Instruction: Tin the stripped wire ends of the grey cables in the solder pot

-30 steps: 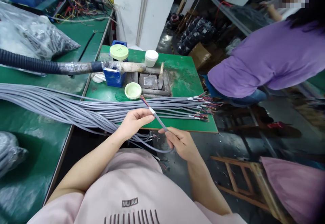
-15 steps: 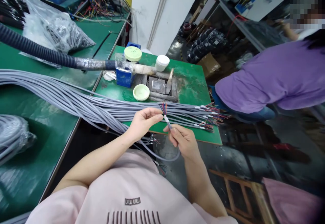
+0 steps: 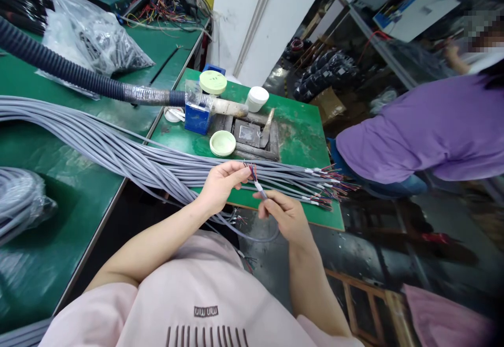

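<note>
Grey multicore cable (image 3: 261, 193) crosses our green workbench (image 3: 303, 126) in a cluttered workshop, pinched tight by our right hand (image 3: 285, 216); our left hand (image 3: 222, 187) curls beside its stripped end, grip unclear.

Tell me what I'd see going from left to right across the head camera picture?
Bagged coil of grey cable, grey cables, left hand, right hand, coloured wire ends, co-worker's purple shirt.

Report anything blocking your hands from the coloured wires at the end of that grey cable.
Nothing visible blocks them. The right hand pinches the grey cable just below the wires, and the left hand has its fingertips right beside the coloured wires, with nothing between.
</note>
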Demonstrator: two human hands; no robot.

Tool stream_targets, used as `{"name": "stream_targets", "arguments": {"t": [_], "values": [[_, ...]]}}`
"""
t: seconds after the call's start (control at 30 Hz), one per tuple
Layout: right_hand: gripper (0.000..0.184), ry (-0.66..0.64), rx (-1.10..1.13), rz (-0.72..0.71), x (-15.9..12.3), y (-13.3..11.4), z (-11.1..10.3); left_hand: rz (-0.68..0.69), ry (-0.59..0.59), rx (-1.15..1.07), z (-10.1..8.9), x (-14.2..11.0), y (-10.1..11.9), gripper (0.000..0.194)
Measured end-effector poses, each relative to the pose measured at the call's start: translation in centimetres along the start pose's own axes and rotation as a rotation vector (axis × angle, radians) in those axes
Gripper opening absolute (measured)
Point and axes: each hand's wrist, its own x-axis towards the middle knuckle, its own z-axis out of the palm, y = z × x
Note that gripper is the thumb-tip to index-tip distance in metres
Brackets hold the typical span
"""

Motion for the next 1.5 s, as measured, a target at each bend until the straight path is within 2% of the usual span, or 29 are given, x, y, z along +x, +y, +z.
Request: {"name": "stream_targets", "arguments": {"t": [0.13,0.23,0.3,0.4,0.53,0.7,0.8,0.87,0.93,1.0,1.07,1.13,1.27,1.5], "values": [[0.041,0.127,-0.24,-0.105,1.1,-1.5,0.4,-0.077,-0.005,-0.057,0.1,-0.2,-0.9,0.03],[0.031,0.286,-0.402,-0.208,2.0,-2.0,1.2,-0.113,0.0,-0.107,0.2,-0.5,-1.5,0.03],[0.025,0.333,-0.434,-0.309,2.5,-2.0,1.6,-0.099,0.01,-0.14,0.2,-0.6,-1.7,0.03],[0.02,0.34,-0.416,-0.438,3.3,-2.1,1.9,-0.001,0.054,-0.148,0.1,-0.7,-1.7,0.029],[0.015,0.327,-0.39,-0.512,4.8,-2.6,2.1,0.099,0.137,-0.149,-0.2,-0.6,-1.6,0.029],[0.013,0.264,-0.292,-0.583,7.5,-3.4,3.0,0.055,0.204,-0.258,-0.7,0.2,-1.7,0.035],[0.013,0.224,-0.264,-0.571,9.3,-3.6,3.2,0.005,0.209,-0.253,-1.4,0.5,-1.9,0.036],[0.015,0.211,-0.297,-0.541,10.8,-3.5,3.1,-0.012,0.165,-0.107,-2.1,0.3,-1.8,0.034],[0.018,0.183,-0.38,-0.496,12.5,-3.3,2.7,0.065,0.096,0.184,-3.2,0.0,-1.7,0.026],[0.022,0.128,-0.495,-0.432,14.3,-2.9,2.4,0.267,0.051,0.561,-4.5,-0.5,-1.5,0.016],[0.024,0.068,-0.62,-0.359,15.9,-2.6,2.3,0.499,0.057,0.898,-5.8,-0.9,-1.3,0.012],[0.025,0.013,-0.741,-0.3,17.2,-2.3,2.5,0.648,0.06,1.115,-6.7,-1.0,-1.4,0.014],[0.026,-0.061,-0.95,-0.249,18.7,-1.9,3.2,0.717,0.025,1.285,-7.4,-0.8,-1.8,0.015],[0.03,-0.107,-1.147,-0.226,19.4,-1.3,3.9,0.708,0.025,1.258,-7.2,-0.4,-1.9,0.014]]}}
